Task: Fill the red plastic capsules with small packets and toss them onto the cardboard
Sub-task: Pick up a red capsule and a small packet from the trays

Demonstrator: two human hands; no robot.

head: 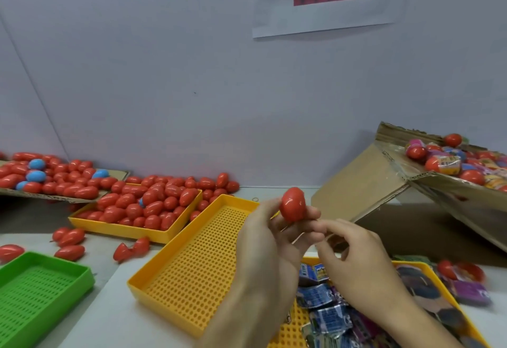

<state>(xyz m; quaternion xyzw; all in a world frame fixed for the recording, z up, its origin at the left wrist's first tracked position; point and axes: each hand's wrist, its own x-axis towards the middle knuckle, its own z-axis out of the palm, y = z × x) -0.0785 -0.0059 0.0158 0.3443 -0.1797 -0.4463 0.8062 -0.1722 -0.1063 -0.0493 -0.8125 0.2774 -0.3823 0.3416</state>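
My left hand holds a closed red capsule upright between its thumb and fingertips, above the yellow trays. My right hand sits just right of it, fingers curled, fingertips close to the left fingers; whether it pinches anything is hidden. Small blue and purple packets lie in a yellow tray under my right hand. A cardboard sheet at the far left carries several red capsules and a few blue ones.
An empty perforated yellow tray lies in the middle. Behind it a yellow tray is heaped with red capsules. A green tray is at bottom left. A tilted cardboard box with mixed capsules stands at right. Loose capsule halves lie on the table.
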